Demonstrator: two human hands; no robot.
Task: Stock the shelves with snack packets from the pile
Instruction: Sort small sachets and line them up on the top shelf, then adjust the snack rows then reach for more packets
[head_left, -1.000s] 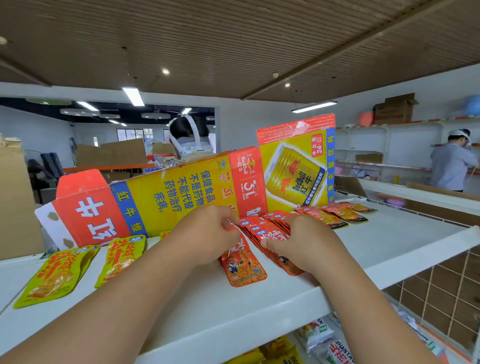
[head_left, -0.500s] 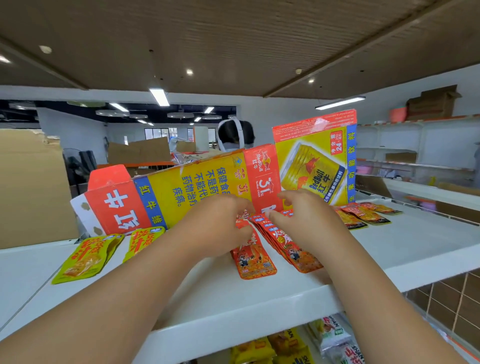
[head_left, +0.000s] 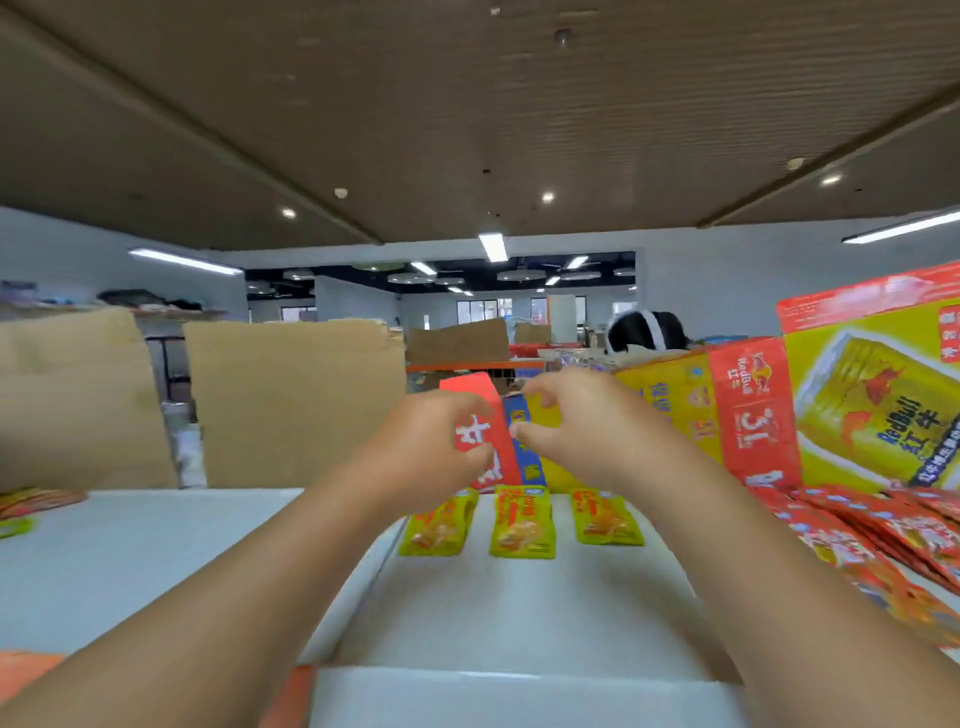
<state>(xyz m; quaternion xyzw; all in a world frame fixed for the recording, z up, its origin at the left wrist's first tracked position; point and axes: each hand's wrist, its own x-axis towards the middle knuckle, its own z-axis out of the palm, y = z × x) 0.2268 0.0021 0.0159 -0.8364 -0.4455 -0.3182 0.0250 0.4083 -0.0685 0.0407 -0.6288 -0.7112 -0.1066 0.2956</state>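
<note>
Two bare arms reach out over a white shelf (head_left: 493, 613). Just past the arms, three yellow-green snack packets (head_left: 522, 522) lie flat on the shelf in a row, with small gaps between them. To the right, a big pile of red snack packets (head_left: 857, 535) is spread out on the same shelf. The left hand (head_left: 431, 447) and the right hand (head_left: 582, 431) are up above the yellow-green packets, close to each other. The fingers (head_left: 457, 410) of both hands are bent, and there is a gap between the right thumb and first finger. Both hands are in front of the red end of a long red and yellow box (head_left: 753, 415) that stands at the back of the shelf. The picture is blurry there, so I cannot tell if the fingers hold the box or just hang in front of it. Behind the shelf on the left stand brown cardboard sheets (head_left: 291, 400). Far back, the top of another person's head (head_left: 647, 330) shows over the box.
</note>
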